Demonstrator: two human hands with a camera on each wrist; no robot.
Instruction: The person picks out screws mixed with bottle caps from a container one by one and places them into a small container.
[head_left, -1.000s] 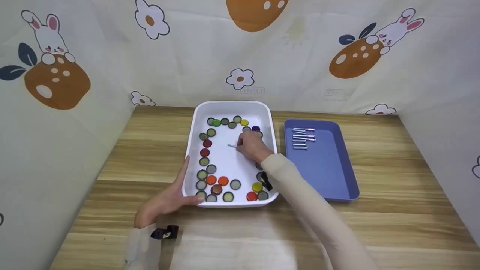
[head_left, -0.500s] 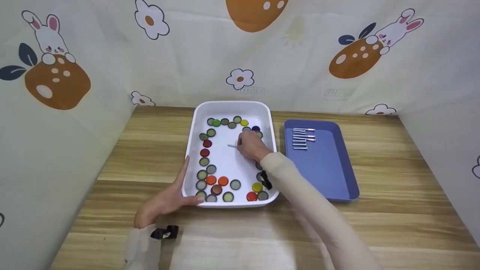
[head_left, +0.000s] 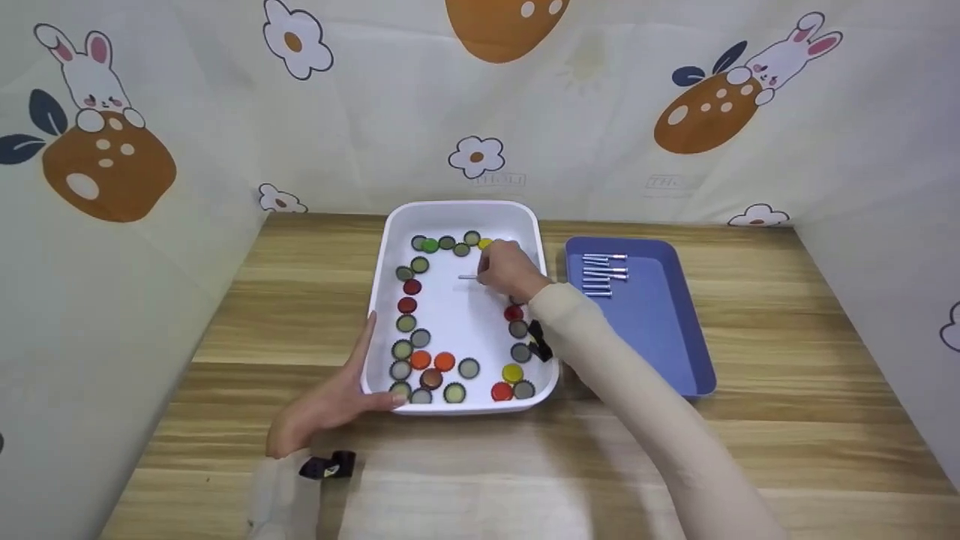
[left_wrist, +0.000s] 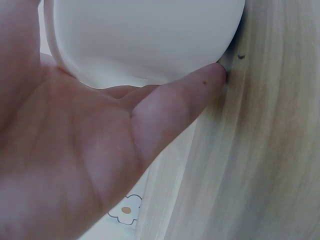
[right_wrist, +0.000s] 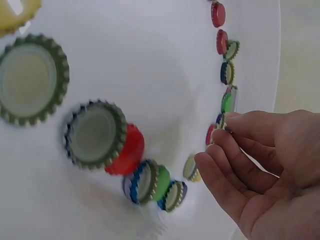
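Observation:
In the head view my left hand (head_left: 341, 397) grips the near left corner of a white tub (head_left: 459, 411), thumb over the near rim and fingers along the outer left wall. The left wrist view has that hand (left_wrist: 125, 120) against the tub's outside (left_wrist: 140, 40). Inside the tub, toward its far right, my right hand (head_left: 511, 270) pinches a thin silver bolt (head_left: 466, 277) that points left over the white floor. Bottle caps (head_left: 444, 361) in several colours lie round the tub's edges. In the right wrist view the fingers of my right hand (right_wrist: 265, 170) mostly hide the bolt.
A blue tray (head_left: 637, 337) stands right of the tub, with several silver bolts (head_left: 598, 275) in a column at its upper left. Both containers are on a wood-grain table (head_left: 285, 300). Patterned cloth (head_left: 375, 112) walls rise behind and at the sides.
Over the last half second my right hand has moved slightly toward the tub's far side, the bolt with it, uncovering caps along the right wall. My left hand stays at the tub's corner.

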